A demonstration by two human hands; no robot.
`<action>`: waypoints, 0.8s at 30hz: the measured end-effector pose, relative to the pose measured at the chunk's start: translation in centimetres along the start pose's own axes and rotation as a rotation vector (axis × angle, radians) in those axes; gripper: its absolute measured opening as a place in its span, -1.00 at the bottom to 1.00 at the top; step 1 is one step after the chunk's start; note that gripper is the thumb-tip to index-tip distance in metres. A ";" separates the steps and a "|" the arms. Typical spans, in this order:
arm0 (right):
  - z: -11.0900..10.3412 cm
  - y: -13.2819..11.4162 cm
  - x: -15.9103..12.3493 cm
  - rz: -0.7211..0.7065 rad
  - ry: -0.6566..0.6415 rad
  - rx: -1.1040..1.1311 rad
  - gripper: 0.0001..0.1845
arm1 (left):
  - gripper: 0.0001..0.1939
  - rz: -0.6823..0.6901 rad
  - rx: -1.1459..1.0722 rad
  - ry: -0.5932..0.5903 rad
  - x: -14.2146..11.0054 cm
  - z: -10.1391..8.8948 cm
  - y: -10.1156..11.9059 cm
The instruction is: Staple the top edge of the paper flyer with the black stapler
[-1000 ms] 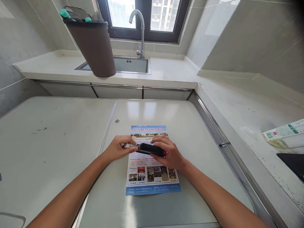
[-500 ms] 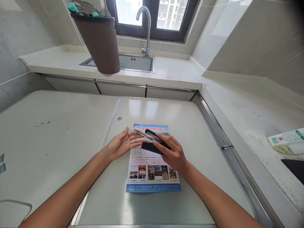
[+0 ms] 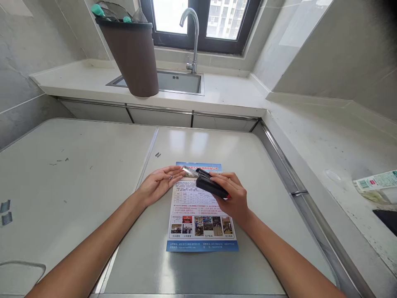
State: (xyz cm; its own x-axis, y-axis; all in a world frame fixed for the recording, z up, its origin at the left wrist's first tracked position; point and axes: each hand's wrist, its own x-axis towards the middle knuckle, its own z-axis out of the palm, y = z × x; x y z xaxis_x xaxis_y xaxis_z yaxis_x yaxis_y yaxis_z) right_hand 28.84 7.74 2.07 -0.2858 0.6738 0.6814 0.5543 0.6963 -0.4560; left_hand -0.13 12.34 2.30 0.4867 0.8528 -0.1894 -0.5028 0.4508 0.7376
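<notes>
My right hand [image 3: 232, 194] is wrapped round a black stapler [image 3: 212, 186], its top swung apart so that a silvery metal arm [image 3: 190, 171] points toward my other hand. Palm up and fingers stretched out, my left hand [image 3: 159, 184] lies at the paper's left edge, just beside the metal tip. A tiny grey piece like a short staple strip [image 3: 170, 177] rests on its fingers. Beneath the stapler a printed flyer [image 3: 203, 246] with blue bands, a table and photos lies flat, partly covered by the stapler and my hands.
Two short staple strips [image 3: 158, 155] lie beyond the flyer on the white tabletop [image 3: 139, 252]. Larger grey staple strips [image 3: 6, 218] are at the far left. Behind stand a brown bin [image 3: 133, 62], a sink [image 3: 180, 85] and a tap [image 3: 195, 37]. A green-white packet [image 3: 376, 181] lies right.
The stapler has turned in my right hand, showing its black body and the metal arm more plainly. A small grey piece now shows on my left fingers. The view has shifted slightly.
</notes>
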 end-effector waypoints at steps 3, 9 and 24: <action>-0.3 0.2 0.0 -0.047 -0.139 0.094 -0.55 | -0.68 0.065 0.049 0.051 0.2 -0.1 0.1; 0.2 -0.1 0.0 0.119 -0.365 0.240 -0.68 | -0.66 0.200 0.140 0.126 0.5 -0.4 0.2; 0.0 -1.0 2.0 0.021 -0.141 0.092 -0.81 | -0.62 0.145 0.260 -0.109 -0.1 0.1 0.1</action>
State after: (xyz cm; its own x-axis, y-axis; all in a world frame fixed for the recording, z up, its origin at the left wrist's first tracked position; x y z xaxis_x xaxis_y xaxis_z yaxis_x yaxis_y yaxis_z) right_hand 27.70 8.40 3.88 -0.3853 0.7119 0.5871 0.4890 0.6971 -0.5243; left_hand -0.16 12.32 2.48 0.5042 0.8635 -0.0095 -0.3798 0.2316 0.8956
